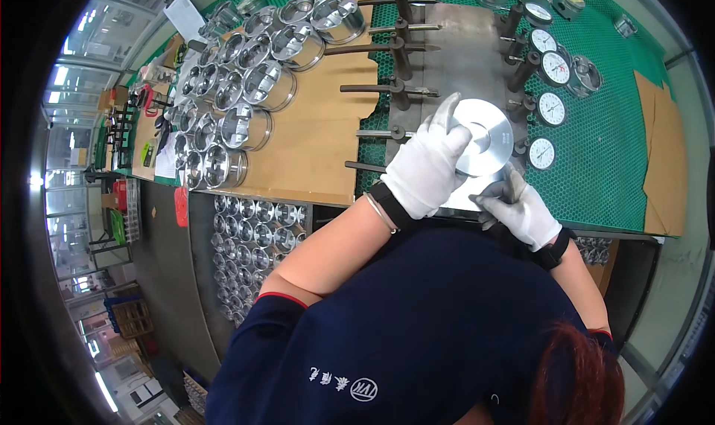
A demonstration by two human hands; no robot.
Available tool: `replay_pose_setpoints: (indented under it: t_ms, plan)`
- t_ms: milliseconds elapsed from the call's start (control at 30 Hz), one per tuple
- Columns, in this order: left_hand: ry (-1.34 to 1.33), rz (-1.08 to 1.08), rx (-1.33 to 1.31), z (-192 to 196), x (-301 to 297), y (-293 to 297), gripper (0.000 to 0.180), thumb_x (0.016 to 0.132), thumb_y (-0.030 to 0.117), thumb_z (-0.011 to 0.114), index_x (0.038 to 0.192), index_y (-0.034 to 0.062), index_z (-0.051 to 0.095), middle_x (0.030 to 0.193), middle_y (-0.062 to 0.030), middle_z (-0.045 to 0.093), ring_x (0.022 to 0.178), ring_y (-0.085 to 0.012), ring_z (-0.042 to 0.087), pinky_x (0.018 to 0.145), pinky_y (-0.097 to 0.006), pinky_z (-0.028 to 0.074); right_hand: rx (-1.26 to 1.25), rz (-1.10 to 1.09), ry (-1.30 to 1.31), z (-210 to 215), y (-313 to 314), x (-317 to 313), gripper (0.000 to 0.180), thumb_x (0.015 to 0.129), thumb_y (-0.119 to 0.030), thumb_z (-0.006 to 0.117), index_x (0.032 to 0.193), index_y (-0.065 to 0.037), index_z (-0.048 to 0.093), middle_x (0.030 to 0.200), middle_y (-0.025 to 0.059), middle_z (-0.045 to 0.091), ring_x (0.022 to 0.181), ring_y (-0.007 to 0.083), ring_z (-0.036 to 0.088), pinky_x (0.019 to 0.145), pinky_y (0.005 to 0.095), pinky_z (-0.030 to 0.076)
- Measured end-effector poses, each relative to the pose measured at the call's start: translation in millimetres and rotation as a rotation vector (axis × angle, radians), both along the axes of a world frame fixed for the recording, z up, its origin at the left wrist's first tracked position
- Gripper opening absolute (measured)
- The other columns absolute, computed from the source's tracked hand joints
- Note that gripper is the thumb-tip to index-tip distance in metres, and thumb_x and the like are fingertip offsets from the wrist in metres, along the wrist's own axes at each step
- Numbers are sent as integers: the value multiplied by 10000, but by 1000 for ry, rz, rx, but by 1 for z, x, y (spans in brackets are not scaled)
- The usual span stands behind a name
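Note:
A shiny silver piston is held with its round, flat face turned up, over the near part of a grey metal plate. My left hand, in a white glove, grips it from the left, thumb on the face and a finger along the rim. At the piston's lower right edge is my right hand, gloved in white with darkened fingertips. Its fingers are bent and closed; what lies between them is hidden. Just beneath the piston shows a bright white surface, too washed out to make out.
Several dial gauges on dark posts line the plate's right side; rods on posts line its left. Many pistons stand on cardboard at left. More pistons fill racks below the table edge. Green matting covers the right.

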State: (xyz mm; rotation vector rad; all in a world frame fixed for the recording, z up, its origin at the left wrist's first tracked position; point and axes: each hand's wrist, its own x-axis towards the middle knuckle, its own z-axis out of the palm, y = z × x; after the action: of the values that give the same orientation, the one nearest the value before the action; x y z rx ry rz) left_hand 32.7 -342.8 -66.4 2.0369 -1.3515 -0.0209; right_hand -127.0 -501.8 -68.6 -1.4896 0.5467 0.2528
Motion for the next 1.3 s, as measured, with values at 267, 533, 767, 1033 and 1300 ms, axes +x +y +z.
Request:
replay_pose_setpoints:
  t_ms: [267,533,767,1033,1300]
  plan:
    - [12,-49,-64,-6,12,-5,470,669,125,860,1023,39,563,1494,-345,415,1115,-483,614,913,-487,546,55,-33,-38,-1,2,-1,932,929,-78,720,1586,109,86,935,106,667,694,143,683,587,265,581]
    - [24,-35,-28,-7,11,-6,485,698,176,884,1040,33,570,1495,-365,399,1174,-488,602,948,-477,539,23,-20,-12,-3,1,1,947,925,-90,724,1589,103,77,938,115,671,694,157,701,587,277,592]
    - [-28,-21,-64,-8,10,-6,485,699,182,889,1037,40,571,1499,-361,399,1152,-487,620,943,-464,548,15,-27,-2,-6,1,0,937,934,-95,712,1594,96,76,943,126,682,689,158,697,592,278,592]
    - [646,-75,69,70,-6,-4,579,824,188,763,1305,-32,527,1222,-212,655,1014,-301,714,889,-384,567,-748,115,-483,2,-27,-17,859,923,-273,719,1563,74,263,1218,234,692,1050,276,720,909,384,562]
    - [736,-213,-311,85,-30,-32,598,881,85,758,1398,3,470,1527,-235,443,1018,-225,690,898,-347,569,-70,-665,-471,15,-157,-69,517,1039,-363,561,1387,17,520,1285,129,634,1127,216,654,927,365,563]
